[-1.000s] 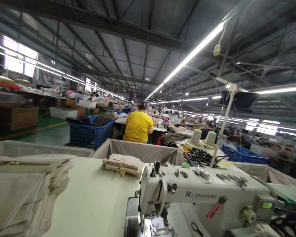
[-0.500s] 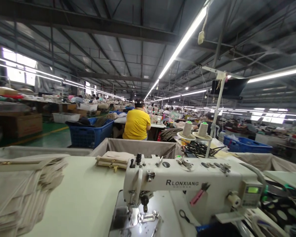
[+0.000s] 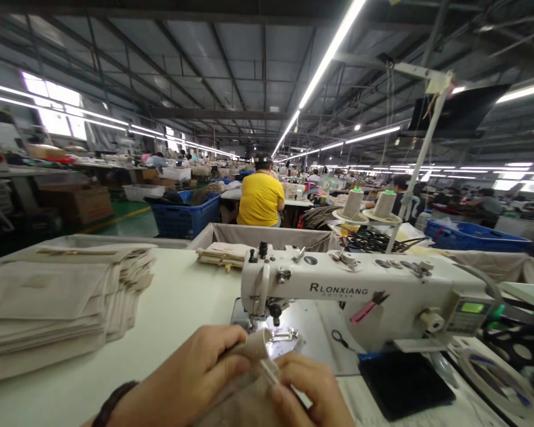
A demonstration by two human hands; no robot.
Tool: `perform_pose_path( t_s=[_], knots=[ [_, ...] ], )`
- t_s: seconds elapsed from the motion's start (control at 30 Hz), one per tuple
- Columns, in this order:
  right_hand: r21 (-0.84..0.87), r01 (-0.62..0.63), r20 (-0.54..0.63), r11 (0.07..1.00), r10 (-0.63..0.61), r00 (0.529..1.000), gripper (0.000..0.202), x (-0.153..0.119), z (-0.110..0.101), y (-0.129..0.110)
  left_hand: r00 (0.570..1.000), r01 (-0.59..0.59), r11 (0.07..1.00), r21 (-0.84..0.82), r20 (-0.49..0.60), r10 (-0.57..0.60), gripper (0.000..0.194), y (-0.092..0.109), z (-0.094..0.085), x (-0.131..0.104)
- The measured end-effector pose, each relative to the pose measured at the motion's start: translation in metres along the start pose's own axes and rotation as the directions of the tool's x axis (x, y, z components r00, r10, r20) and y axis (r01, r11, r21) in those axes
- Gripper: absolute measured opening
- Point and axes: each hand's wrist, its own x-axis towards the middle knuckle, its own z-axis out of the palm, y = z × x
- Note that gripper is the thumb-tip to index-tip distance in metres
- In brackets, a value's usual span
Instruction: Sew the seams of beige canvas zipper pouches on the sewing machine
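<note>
A beige fabric piece (image 3: 234,400) is pinched between both hands, just in front of the sewing machine (image 3: 338,284). Fingers and thumb of my left hand (image 3: 200,367) close on a folded upper edge of it. My right hand (image 3: 309,388) grips the same fabric on the other side, at a pale folded strip. Beyond my fingers are the needle area and the lit metal plate, partly covered by the fabric. The lower part of the fabric runs out of view at the bottom.
A stack of beige fabric pieces (image 3: 62,302) lies on the table at left. A smaller folded pile (image 3: 225,255) sits behind the machine head. Pink-handled snips (image 3: 367,308) rest against the machine, and a black flat object (image 3: 404,385) lies at right. Ahead sits a person in yellow (image 3: 261,198).
Both my hands have come into view from below, holding the beige fabric. The view has tilted down and turned left, showing more of the table and the black flat object.
</note>
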Motion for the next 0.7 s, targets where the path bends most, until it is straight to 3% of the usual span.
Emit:
perform_pose_path(
  t_s=[0.13, 0.3, 0.7],
  knots=[
    [-0.061, -0.155, 0.084, 0.986, 0.160, 0.984, 0.030, 0.015, -0.002, -0.016, 1.000, 0.003, 0.978, -0.208, -0.018, -0.007, 0.025, -0.009, -0.015, -0.004],
    [-0.103, -0.193, 0.129, 0.976, 0.206, 0.970, 0.032, 0.029, 0.013, -0.031, 0.999, -0.039, 0.909, -0.414, -0.041, 0.024, 0.027, -0.028, -0.026, -0.014],
    [-0.209, -0.166, 0.207, 0.964, 0.209, 0.956, 0.032, 0.056, 0.053, -0.046, 0.992, -0.071, 0.861, -0.504, -0.127, 0.007, 0.021, -0.062, -0.044, -0.040]
  ],
)
